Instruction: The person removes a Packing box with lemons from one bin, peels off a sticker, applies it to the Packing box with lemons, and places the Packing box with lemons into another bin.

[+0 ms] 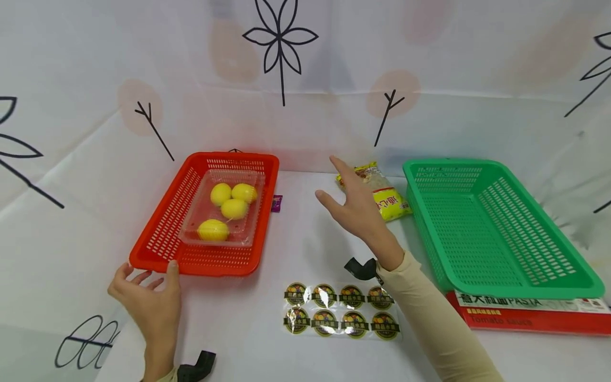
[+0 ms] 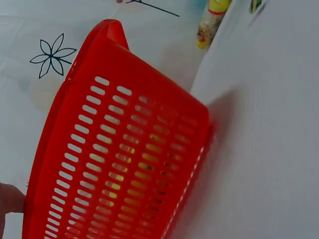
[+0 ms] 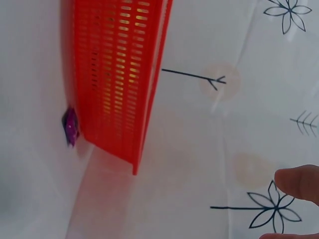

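Resting my L hand (image 1: 155,307) at the near-left corner of the red basket (image 1: 205,269), fingers spread loosely at the rim, no firm hold I can see; prob. there to steady it. Inside, a clear tray (image 1: 241,236) groups the yellow fruits (image 1: 234,208), prob. so they don't roll. My R hand (image 1: 359,208) is spread wide, nothing held, near the snack bag (image 1: 393,203) betw. baskets. The green basket (image 1: 487,228) overlaps a pasta box (image 1: 539,321), poss. a prop. Sticker sheet (image 1: 355,322) lies flat, w/in reach.
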Available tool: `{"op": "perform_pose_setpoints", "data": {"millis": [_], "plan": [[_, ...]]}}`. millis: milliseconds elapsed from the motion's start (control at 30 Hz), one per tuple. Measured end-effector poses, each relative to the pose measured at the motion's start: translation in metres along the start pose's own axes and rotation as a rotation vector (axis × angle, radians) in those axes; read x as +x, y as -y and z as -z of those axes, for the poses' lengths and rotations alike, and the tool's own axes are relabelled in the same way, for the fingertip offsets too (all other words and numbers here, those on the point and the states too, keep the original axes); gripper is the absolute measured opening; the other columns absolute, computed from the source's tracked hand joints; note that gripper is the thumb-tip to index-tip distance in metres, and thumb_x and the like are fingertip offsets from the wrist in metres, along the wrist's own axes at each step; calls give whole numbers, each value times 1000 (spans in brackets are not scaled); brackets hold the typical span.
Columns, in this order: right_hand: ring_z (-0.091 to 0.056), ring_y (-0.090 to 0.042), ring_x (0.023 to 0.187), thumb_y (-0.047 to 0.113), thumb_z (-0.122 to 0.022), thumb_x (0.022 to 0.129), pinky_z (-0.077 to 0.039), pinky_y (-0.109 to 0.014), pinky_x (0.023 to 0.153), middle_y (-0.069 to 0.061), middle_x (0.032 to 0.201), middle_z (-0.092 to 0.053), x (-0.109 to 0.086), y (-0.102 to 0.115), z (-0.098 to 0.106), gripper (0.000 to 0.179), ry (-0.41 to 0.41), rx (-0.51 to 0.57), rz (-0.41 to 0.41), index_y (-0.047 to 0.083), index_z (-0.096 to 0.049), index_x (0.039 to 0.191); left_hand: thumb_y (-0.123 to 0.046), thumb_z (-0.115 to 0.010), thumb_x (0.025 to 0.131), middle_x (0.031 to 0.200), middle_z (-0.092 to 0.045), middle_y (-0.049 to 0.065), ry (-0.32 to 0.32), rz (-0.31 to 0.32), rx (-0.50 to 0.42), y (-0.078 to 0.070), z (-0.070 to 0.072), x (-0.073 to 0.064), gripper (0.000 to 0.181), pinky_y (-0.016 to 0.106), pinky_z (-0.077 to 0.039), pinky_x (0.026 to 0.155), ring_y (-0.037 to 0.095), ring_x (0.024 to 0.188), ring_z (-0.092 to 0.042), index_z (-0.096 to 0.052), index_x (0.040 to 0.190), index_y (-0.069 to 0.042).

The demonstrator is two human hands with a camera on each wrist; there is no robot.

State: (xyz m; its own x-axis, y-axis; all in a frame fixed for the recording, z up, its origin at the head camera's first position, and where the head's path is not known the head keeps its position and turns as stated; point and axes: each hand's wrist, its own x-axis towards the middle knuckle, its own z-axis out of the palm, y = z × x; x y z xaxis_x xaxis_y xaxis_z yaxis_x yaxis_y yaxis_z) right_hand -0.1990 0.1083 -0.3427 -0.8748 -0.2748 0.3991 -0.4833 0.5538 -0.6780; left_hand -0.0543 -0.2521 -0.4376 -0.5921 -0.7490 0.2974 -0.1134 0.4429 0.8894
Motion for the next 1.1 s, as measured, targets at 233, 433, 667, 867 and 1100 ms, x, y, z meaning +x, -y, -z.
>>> {"op": "perform_pose_setpoints", "data": {"millis": [233,433,667,867,1100], "plan": [[-32,-26,151,31,-70,99,-28,-50,120,-8,165,-35,7,5,-10,76,34,0,23,10,-34,163,-19,-84,90,129,-42,5,40,308,-466,4,-4,0,83,18,-56,78,18,105,-60,-29,151,-12],[-33,-25,150,29,-70,98,-31,-50,119,-8,165,-36,19,11,-18,75,59,0,21,10,-35,162,-22,-85,89,136,-55,24,78,369,-747,5,-7,0,68,33,-59,77,29,108,-71,-47,140,2],[-34,-25,150,28,-69,99,-32,-49,118,-8,165,-36,31,17,-27,74,109,11,13,10,-35,162,-13,-77,96,142,-55,27,118,390,-915,15,-11,0,56,36,-60,78,27,90,-75,-51,141,9],[-34,-23,150,31,-69,99,-33,-47,118,-5,165,-36,39,21,-34,74,153,20,-14,13,-35,162,-13,-70,101,140,-57,27,169,398,-979,19,-13,0,52,31,-62,69,23,72,-74,-50,144,10],[-45,-31,142,30,-68,99,-50,-49,104,-7,163,-40,50,27,-44,73,207,92,-73,14,-35,162,-12,-65,104,144,-56,24,207,412,-1047,20,-12,-2,52,30,-61,69,24,76,-76,-47,149,7]]}}
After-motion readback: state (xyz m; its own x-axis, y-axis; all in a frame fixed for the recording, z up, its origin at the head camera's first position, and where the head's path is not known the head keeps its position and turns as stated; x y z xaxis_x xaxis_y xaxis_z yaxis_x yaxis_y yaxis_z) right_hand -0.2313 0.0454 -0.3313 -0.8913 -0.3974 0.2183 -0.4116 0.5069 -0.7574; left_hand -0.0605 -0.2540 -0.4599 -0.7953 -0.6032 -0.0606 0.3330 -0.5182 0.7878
